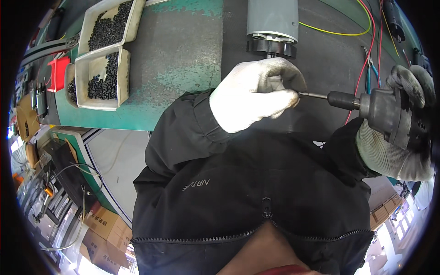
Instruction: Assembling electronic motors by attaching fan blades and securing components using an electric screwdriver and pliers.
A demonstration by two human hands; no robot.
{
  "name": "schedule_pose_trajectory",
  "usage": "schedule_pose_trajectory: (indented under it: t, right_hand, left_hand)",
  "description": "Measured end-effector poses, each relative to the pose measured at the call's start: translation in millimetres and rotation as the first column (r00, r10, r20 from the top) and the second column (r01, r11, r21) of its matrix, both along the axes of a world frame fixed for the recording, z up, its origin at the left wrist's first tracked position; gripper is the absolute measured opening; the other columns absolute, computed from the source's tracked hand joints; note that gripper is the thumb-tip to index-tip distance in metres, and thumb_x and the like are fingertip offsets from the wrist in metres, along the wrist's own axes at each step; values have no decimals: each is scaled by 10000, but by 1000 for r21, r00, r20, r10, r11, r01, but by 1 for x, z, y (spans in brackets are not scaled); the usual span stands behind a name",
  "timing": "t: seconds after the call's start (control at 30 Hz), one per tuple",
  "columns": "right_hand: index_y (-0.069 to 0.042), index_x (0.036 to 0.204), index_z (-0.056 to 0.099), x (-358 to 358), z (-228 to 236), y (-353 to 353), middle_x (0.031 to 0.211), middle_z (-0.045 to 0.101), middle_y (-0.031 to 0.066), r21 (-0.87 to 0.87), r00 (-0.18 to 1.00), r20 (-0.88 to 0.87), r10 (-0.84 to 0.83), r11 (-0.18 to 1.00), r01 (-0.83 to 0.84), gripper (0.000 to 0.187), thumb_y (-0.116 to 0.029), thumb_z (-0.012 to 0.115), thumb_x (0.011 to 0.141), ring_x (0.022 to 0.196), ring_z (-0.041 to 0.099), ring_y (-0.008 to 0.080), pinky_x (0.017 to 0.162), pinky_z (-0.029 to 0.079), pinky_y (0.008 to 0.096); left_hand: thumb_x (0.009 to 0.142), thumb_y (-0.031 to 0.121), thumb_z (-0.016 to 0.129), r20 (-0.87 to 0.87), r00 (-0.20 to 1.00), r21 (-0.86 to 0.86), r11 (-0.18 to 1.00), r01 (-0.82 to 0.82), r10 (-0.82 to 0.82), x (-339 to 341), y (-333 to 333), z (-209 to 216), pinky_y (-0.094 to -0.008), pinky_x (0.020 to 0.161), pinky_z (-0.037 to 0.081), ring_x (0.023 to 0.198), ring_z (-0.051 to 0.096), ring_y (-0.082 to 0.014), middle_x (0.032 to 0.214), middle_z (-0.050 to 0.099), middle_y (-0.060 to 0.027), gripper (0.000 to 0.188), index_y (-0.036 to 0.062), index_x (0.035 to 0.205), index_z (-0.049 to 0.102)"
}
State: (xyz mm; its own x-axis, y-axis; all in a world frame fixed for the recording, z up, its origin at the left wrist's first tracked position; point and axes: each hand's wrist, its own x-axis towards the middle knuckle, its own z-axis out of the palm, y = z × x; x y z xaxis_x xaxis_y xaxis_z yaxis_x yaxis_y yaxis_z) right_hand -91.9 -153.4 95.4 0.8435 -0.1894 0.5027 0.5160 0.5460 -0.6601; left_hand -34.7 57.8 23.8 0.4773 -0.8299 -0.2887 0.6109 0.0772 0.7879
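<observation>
While two shallow trays of small black parts (106, 55) sit well off to the far left of the left hand on the green-edged desk (183, 50), a worker in a black jacket (238, 183) bends over a bench job. The gloved left hand (255, 94) is clenched, fingers pinched around something at the tip of a driver bit (313, 95); what it pinches is hidden inside the glove. Just beyond that hand, touching or nearly so, stands a grey cylindrical motor housing with a black collar (272, 28). The bit's long axis runs level, from the left hand's fingertips rightward into the chuck of a dark power screwdriver (385, 112), which the gloved right hand (398, 133) grasps firmly round the body. The left hand is the nearer to the housing; the right stays well apart from it. Red, yellow and blue wires (366, 59) trail beyond the right hand, narrowing the room there, while open desk surface lies between the trays and the left hand.
</observation>
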Motion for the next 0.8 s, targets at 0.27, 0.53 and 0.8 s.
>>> schedule_pose_trajectory:
  t: [0.27, 0.53, 0.8]
  right_hand:
    - [64, 1263, 423, 5, -6, 0, 1188, 518, 159, 11, 998, -23, 51, 999, -51, 495, -205, 551, 867, 1101, 436, 297, 853, 399, 448]
    - [109, 1285, 380, 18, -27, -16, 1269, 484, 188, 1, 907, 9, 421, 907, -421, 567, -250, 544, 878, 1188, 383, 314, 927, 381, 475]
    - [-54, 1160, 522, 29, -46, 33, 1120, 578, 96, -57, 969, -86, -232, 972, 228, 334, -182, 567, 855, 1043, 489, 274, 863, 418, 437]
  left_hand:
    - [828, 95, 577, 831, 552, -7, 994, -111, 67, -9, 0, -12, -279, 636, 458, 664, 546, -154, 850, 616, -89, 160, 0, 954, 606]
    - [968, 345, 455, -600, 792, -265, 963, -58, -117, -24, 1, -34, -233, 477, 347, 532, 425, -113, 835, 561, -94, 350, 14, 1064, 514]
    - [924, 332, 564, -494, 859, -272, 916, -296, 130, -10, -3, -71, -263, 685, 476, 824, 568, -160, 1110, 606, -148, 452, 18, 1236, 477]
